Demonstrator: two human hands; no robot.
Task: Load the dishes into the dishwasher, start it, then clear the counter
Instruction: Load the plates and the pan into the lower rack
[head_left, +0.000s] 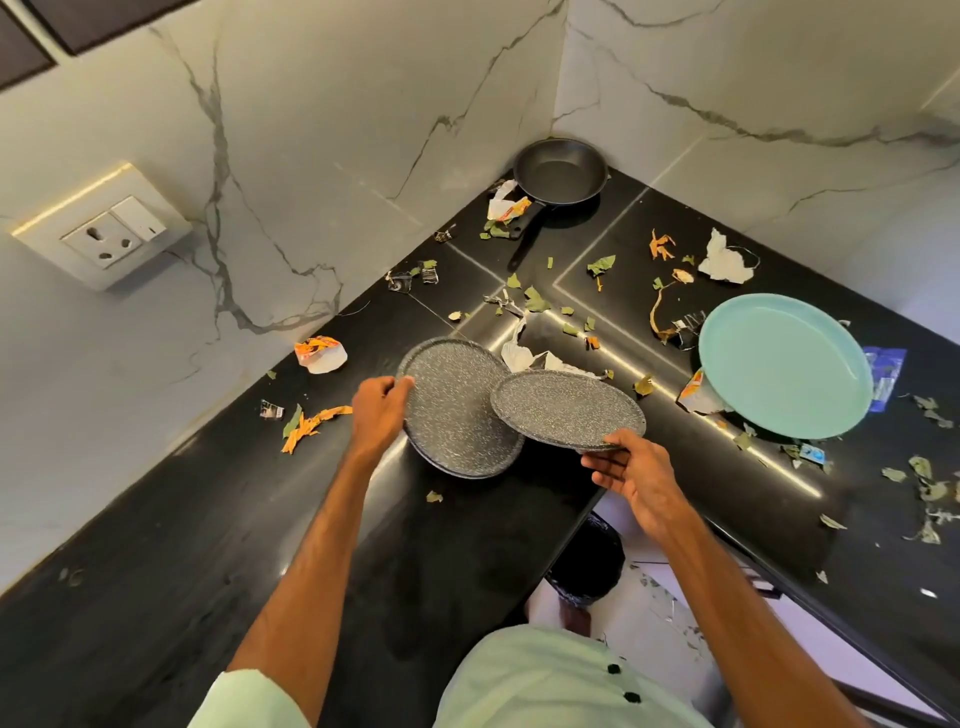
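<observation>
Pinching upper plate (566, 408) rim in right grip (631, 473), lower plate (452, 410) rim in left grip (379, 413). Judging both stiff, light, slick.

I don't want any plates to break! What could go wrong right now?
1. The right hand pinches its grey plate only at the rim, so it might slip and drop.
2. That plate overlaps the other grey plate, which the left hand grips, so the two could knock and chip.
3. The teal plate lies on scraps, so it may slide when someone lifts it.
</observation>
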